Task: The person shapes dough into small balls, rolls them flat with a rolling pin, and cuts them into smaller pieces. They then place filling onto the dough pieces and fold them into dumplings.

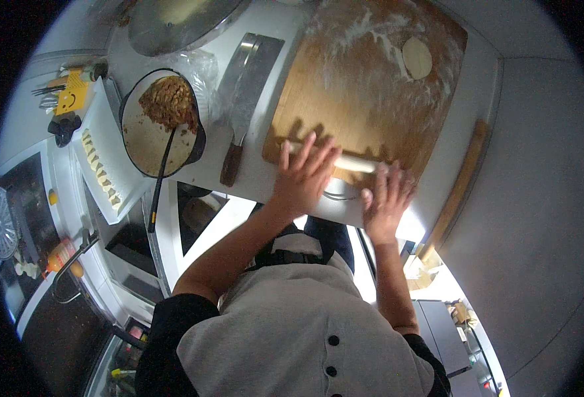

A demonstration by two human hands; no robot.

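Near the front edge of a floured wooden board, both hands lie on a long pale roll of dough. My left hand, fingers spread, rests over its left end. At its right end is my right hand, fingers stretched and slightly blurred. A flat oval piece of dough lies in the flour at the board's far right. Left of the board lies a cleaver with a wooden handle. Further left, a pot holds brown minced filling with a dark-handled utensil in it.
A white tray with a row of small dumplings stands left of the pot. A large round metal lid or pan is at the far left, beside crumpled clear plastic. A long wooden rolling pin or rod lies along the right wall.
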